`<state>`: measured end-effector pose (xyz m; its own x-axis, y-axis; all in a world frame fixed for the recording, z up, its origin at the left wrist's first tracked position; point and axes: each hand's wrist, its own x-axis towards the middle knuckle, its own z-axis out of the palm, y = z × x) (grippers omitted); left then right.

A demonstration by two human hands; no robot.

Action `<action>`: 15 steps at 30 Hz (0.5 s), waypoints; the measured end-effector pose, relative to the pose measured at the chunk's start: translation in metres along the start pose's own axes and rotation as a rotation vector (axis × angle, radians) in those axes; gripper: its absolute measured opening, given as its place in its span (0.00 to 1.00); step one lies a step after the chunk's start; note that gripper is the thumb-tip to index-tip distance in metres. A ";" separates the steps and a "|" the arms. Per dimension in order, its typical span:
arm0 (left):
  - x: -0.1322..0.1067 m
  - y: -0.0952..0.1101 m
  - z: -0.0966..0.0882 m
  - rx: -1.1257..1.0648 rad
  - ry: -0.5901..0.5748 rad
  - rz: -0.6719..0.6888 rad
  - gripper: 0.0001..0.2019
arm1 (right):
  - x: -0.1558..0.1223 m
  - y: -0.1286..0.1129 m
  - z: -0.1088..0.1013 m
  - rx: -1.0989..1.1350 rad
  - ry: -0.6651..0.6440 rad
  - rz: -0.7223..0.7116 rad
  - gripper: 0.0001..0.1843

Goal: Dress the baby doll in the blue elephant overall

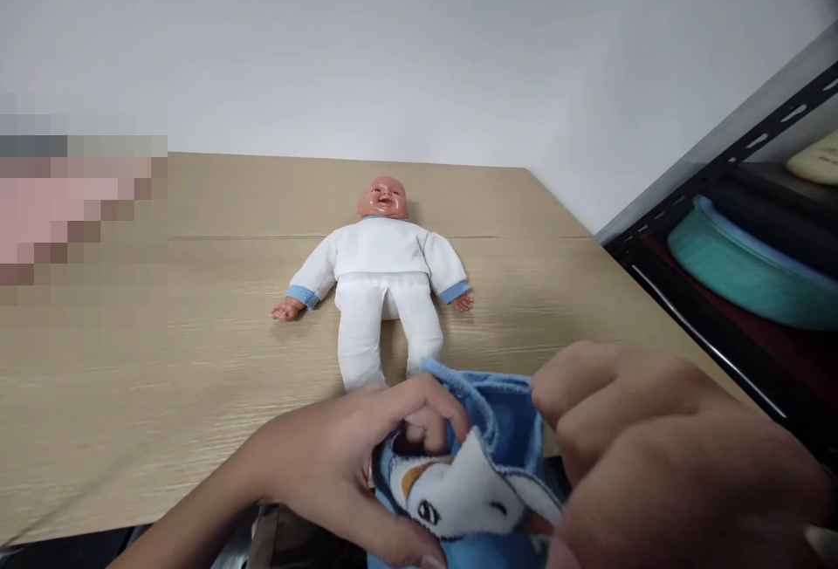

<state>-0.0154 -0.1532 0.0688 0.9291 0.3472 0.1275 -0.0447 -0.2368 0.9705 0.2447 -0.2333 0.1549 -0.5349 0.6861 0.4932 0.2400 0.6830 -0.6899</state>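
- Head view: left hand point(340, 464) and right hand point(655, 464) both pinch a blue garment point(488, 438), fingers curled into its cloth, at the near edge of the table point(163, 377).
- Just beyond, a doll point(383, 277) in white lies face up.

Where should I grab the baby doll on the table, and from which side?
Probably the white-suited plastic baby doll by its torso, from above: it lies flat on its back on the light wooden table, arms spread, so the chest is free on both flanks.
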 end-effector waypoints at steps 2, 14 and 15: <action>-0.001 0.001 -0.008 0.079 0.040 -0.049 0.26 | 0.009 0.011 -0.009 -0.019 -0.015 0.033 0.06; -0.014 -0.025 -0.018 0.368 0.233 -0.186 0.12 | -0.010 0.107 0.003 -0.373 -0.264 0.233 0.23; -0.014 -0.021 -0.015 0.370 0.227 -0.116 0.09 | -0.012 0.102 0.009 -0.333 -0.272 0.246 0.25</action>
<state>-0.0327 -0.1394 0.0498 0.8142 0.5712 0.1037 0.2282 -0.4790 0.8476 0.2687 -0.1741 0.0735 -0.6116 0.7768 0.1500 0.6078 0.5827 -0.5395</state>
